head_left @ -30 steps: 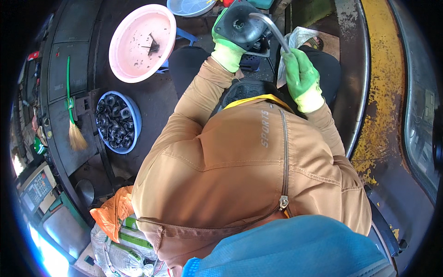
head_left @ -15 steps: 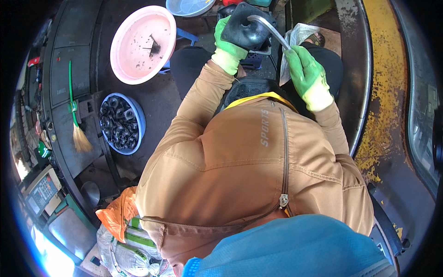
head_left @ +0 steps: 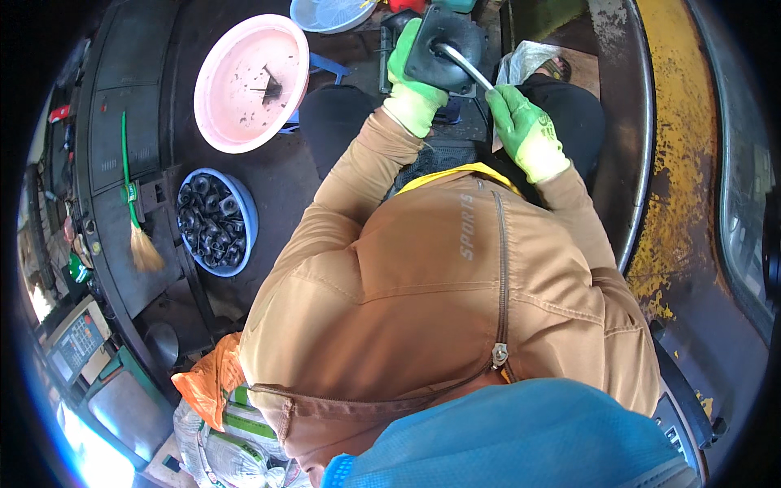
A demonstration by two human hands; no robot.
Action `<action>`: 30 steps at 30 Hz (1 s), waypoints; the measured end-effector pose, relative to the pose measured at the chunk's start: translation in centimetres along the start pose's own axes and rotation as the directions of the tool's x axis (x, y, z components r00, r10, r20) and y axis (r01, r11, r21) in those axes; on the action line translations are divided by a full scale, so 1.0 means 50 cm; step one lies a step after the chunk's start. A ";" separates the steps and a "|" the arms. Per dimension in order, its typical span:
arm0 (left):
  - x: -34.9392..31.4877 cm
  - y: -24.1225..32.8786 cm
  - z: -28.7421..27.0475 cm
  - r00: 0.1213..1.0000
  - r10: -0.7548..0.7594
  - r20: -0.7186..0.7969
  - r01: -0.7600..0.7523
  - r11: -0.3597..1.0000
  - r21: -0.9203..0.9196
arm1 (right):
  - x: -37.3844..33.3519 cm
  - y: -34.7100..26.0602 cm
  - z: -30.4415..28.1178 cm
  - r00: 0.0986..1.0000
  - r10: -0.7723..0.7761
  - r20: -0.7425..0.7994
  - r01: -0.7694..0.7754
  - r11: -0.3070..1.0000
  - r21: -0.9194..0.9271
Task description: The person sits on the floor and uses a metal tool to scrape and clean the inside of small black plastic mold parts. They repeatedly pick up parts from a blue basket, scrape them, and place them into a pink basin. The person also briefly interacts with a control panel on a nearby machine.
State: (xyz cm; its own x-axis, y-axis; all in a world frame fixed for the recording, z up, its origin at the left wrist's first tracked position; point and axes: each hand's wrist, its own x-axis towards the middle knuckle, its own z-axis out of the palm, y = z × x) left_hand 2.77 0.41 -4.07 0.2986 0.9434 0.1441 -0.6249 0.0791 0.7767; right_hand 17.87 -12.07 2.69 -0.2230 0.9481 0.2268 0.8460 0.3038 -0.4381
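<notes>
My left hand (head_left: 416, 99), in a green and yellow glove, grips the left edge of a black moulded part (head_left: 472, 39). The part looks like rubber, with a square flange and a round hollow in the middle. A similar glove covers my right hand (head_left: 527, 134), closed around the lower end of a curved silvery metal tool (head_left: 472, 67). The tool's bent tip reaches into the hollow, where its end is hidden. Behind my left hand, another dark block-like object (head_left: 386, 57) partly shows.
Left of my legs stand a pink basin (head_left: 236, 98) with black scraps and a blue tub (head_left: 250, 213) full of black parts. A light blue basket (head_left: 329, 15) sits at the top. A broom (head_left: 134, 211) is farther left; a worn yellow metal panel (head_left: 679, 138) rises on the right.
The black part has turned and moved slightly downward. My right hand has shifted left, and the tool's tip has moved lower in the hollow.
</notes>
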 end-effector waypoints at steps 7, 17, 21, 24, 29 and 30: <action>0.011 -0.016 -0.030 0.996 -0.087 -0.030 0.076 0.964 -0.253 | -0.011 0.016 0.000 0.982 -0.072 -0.172 0.090 0.991 0.097; -0.007 0.005 -0.001 0.998 0.063 0.022 -0.064 0.998 0.012 | -0.015 0.031 0.016 0.991 -0.125 -0.041 0.124 0.992 -0.013; -0.011 0.037 0.030 0.941 0.304 0.149 -0.333 0.757 0.562 | -0.012 0.019 -0.010 0.980 -0.172 -0.096 0.163 0.982 -0.101; -0.011 0.050 0.043 0.897 0.402 0.186 -0.413 0.609 0.677 | -0.015 -0.001 -0.029 0.964 -0.142 -0.225 0.146 0.989 0.004; -0.006 0.049 0.038 0.832 0.443 0.334 -0.516 0.399 0.758 | -0.007 -0.019 -0.018 0.996 -0.022 -0.091 0.023 1.000 0.011; -0.002 0.047 0.035 0.813 0.401 0.421 -0.561 0.352 0.749 | -0.004 -0.014 -0.016 0.993 -0.066 0.097 0.084 0.977 -0.196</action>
State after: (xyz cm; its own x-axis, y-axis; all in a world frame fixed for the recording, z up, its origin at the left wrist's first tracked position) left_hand 2.52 -0.07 -1.19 0.2965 0.6635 0.6869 0.1529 -0.7429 0.6517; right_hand 17.69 -12.56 3.64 -0.3244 0.9306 0.1694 0.9028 0.3581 -0.2381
